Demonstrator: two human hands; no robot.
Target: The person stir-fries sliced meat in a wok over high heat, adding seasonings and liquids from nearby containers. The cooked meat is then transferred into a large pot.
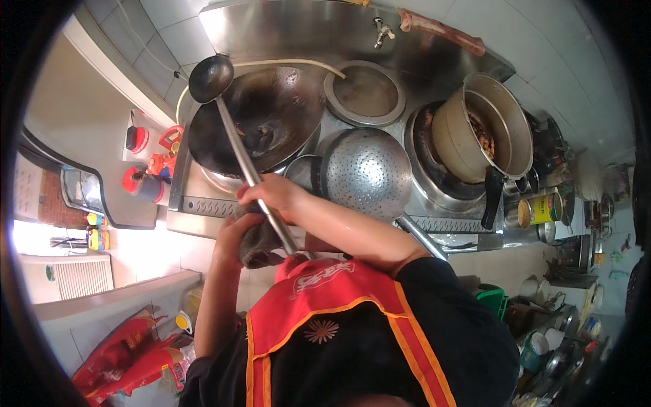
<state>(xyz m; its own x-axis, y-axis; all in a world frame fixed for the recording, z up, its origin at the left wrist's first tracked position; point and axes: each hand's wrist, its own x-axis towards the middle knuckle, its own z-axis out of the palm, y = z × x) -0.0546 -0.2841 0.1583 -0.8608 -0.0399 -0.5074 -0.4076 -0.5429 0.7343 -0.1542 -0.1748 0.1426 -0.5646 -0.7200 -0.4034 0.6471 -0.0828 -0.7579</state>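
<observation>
My right hand (274, 197) is closed around the steel handle of a ladle (211, 79), whose dark bowl is over the back left rim of a large wok (274, 122). A grey-brown cloth (258, 244) is in my left hand (244, 231), just below my right hand and beside the ladle's handle. Dark residue lies in the wok. To the right of the wok sits a perforated steel strainer (367, 175), its handle pointing towards me. A smaller dark pan (303, 175) is partly hidden behind the strainer.
A tilted pot (452, 137) with brown food stands at the right, its black handle jutting over the stove edge. A round pot (365, 94) with a hose at it sits behind the strainer. A tap (381, 33) is on the steel backsplash. Red-lidded jars (145, 185) stand at left.
</observation>
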